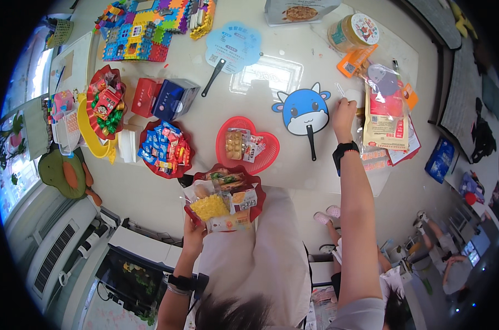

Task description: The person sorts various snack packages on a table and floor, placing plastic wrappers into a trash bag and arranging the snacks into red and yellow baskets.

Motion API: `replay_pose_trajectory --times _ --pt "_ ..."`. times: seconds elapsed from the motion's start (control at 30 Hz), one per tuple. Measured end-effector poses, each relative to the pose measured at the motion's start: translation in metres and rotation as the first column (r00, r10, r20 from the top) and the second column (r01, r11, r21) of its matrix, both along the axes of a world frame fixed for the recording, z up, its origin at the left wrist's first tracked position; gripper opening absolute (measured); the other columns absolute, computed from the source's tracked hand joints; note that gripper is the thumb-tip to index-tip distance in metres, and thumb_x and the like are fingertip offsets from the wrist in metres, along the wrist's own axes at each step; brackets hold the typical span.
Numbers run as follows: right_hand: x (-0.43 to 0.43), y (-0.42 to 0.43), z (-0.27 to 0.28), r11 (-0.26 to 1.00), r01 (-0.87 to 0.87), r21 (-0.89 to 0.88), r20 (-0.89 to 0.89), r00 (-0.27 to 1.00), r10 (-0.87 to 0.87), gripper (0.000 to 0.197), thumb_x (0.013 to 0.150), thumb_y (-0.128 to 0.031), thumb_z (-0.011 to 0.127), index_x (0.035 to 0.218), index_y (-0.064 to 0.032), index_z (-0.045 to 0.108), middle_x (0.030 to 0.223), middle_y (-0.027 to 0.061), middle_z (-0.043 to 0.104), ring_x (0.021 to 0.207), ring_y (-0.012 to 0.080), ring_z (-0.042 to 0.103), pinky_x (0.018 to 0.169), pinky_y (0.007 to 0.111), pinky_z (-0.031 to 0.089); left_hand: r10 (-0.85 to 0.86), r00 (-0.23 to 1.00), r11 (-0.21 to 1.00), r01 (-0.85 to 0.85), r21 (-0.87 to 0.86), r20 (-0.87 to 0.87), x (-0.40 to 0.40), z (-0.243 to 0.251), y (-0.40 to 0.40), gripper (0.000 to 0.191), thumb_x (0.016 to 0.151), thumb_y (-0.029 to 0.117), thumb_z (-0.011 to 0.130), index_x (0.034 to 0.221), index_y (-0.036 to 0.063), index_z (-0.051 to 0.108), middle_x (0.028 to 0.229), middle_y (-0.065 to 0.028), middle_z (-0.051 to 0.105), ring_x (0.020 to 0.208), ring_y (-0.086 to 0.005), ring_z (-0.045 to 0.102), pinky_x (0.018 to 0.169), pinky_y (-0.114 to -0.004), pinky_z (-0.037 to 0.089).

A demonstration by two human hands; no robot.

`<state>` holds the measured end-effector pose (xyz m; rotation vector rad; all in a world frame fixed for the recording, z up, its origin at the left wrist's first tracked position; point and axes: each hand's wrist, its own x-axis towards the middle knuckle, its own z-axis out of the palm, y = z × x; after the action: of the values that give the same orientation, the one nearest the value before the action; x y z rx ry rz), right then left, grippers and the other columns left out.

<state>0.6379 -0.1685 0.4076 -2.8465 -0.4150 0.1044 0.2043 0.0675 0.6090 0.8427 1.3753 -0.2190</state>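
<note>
My left hand (195,233) grips the near left edge of a red scalloped bowl (258,198) above my lap. In it are a bag of yellow snack pieces (210,207), a cream-coloured packet (229,222), a white packet (244,200) and other wrapped snacks. My right hand (345,112) is stretched to the right side of the table, fingers drawn together beside a small white item (352,95) and a clear plastic wrapper. Whether it pinches either one is hidden. Just left of it lies a blue cow-face hand fan (303,109). A red heart-shaped basket (271,145) holds several packaged snacks.
A beige and red pouch (384,132) lies beyond my right hand, near a lidded plastic jar (350,33). On the left are a candy bowl (187,138), red and blue boxes (175,99) and another sweets bowl (119,80). A blue fan (235,45) lies farther back. Other people (455,268) are at lower right.
</note>
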Motion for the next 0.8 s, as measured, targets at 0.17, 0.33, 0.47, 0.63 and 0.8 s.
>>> replay_pose_trajectory --times 0.17,0.33,0.47,0.63,0.8 --pt "0.002 -0.02 -0.013 0.996 0.03 0.08 0.003 1.0 -0.03 0.01 0.077 0.0 0.055 0.087 -0.0004 0.058 0.088 0.0217 0.05 0.083 0.0364 0.052 0.073 0.041 0.044 -0.044 0.999 0.999 0.043 -0.019 -0.023 0.004 -0.004 -0.015 0.055 0.087 -0.003 0.04 0.137 0.0152 0.027 0.12 -0.003 0.05 0.101 -0.0137 0.054 0.077 -0.028 0.048" --pt "-0.007 -0.028 0.013 0.972 0.035 0.233 0.004 0.999 -0.037 0.017 0.073 0.007 0.053 0.088 -0.0002 0.058 0.088 0.0172 0.047 0.079 0.0316 0.051 0.071 0.038 0.044 -0.097 0.995 0.994 0.097 -0.049 0.01 0.017 -0.005 -0.036 0.055 0.086 -0.003 0.04 0.137 0.0149 0.028 0.121 -0.0027 0.049 0.102 -0.0135 0.053 0.078 -0.028 0.048" --pt "-0.04 -0.039 0.091 0.826 0.27 0.495 -0.181 0.962 -0.206 0.023 0.074 0.005 0.059 0.096 -0.001 0.06 0.09 0.0108 0.044 0.081 0.0191 0.049 0.072 0.027 0.044 -0.212 0.973 0.974 0.218 -0.061 0.089 0.045 -0.02 -0.057 0.055 0.088 -0.004 0.039 0.138 0.0149 0.025 0.124 -0.0026 0.047 0.104 -0.0138 0.052 0.078 -0.028 0.048" --pt "-0.111 -0.113 0.132 0.482 0.633 0.606 -0.461 0.773 -0.436 0.028 0.08 0.0 0.062 0.108 -0.0006 0.059 0.091 0.002 0.047 0.077 0.0082 0.048 0.073 0.021 0.042 -0.414 0.894 0.907 0.422 -0.009 0.173 0.083 -0.087 -0.101 0.056 0.087 -0.005 0.042 0.137 0.0146 0.027 0.117 -0.002 0.049 0.097 -0.0129 0.052 0.072 -0.026 0.048" --pt "-0.173 -0.167 0.127 0.238 0.799 0.552 -0.66 0.593 -0.461 0.031 0.08 0.003 0.058 0.111 -0.0002 0.057 0.083 0.0005 0.054 0.075 0.0072 0.05 0.074 0.02 0.041 -0.766 0.609 0.639 0.682 0.356 0.208 0.135 -0.147 -0.155 0.055 0.082 -0.007 0.047 0.133 0.0057 0.031 0.117 -0.0123 0.054 0.107 -0.0226 0.053 0.088 -0.032 0.044"
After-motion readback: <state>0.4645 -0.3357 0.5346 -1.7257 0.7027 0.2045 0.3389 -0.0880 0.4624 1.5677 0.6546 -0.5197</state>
